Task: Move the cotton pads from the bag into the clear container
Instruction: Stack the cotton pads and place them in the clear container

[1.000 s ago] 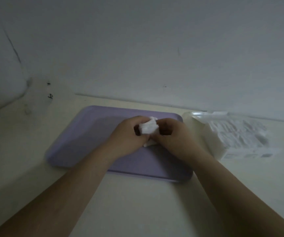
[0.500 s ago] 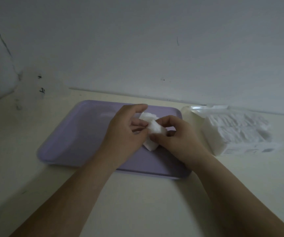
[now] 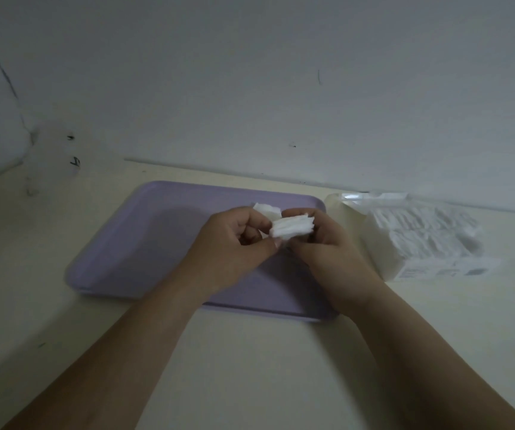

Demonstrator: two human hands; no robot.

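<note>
A small stack of white cotton pads is held edge-on between both hands above the purple tray. My left hand pinches its left end with thumb and fingers. My right hand curls round its right end. Another white pad shows just behind my left fingers. The plastic bag of cotton pads lies on the table to the right of the tray, its open end towards the tray. A faint clear container with black marks stands at the far left by the wall.
The cream table runs up to a pale wall close behind the tray. The tray's bare left half lies between my hands and the clear container.
The pads have gone from a bunched clump to a flatter stack held edge-on between both hands. My hands have stayed over the right part of the tray.
</note>
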